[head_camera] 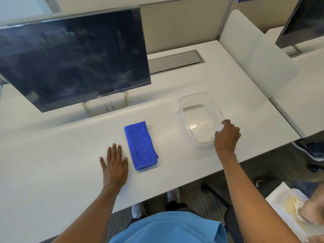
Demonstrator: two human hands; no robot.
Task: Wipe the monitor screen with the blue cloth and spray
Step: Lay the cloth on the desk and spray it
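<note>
A dark monitor [73, 57] with a smudged, dusty screen stands on its silver stand at the back left of the white desk [52, 172]. A folded blue cloth [141, 145] lies flat on the desk in front of it. My left hand [114, 165] rests flat on the desk just left of the cloth, fingers spread, holding nothing. My right hand [227, 135] grips the near right rim of a clear plastic tub [196, 109] that holds a little clear liquid. No spray bottle is in view.
A grey cable hatch [175, 61] sits behind the tub. A frosted divider [254, 55] stands at the right, with a second monitor [305, 21] beyond it. Another person's hand [310, 213] works over a white tray at the lower right. Shoes and chair legs are under the desk.
</note>
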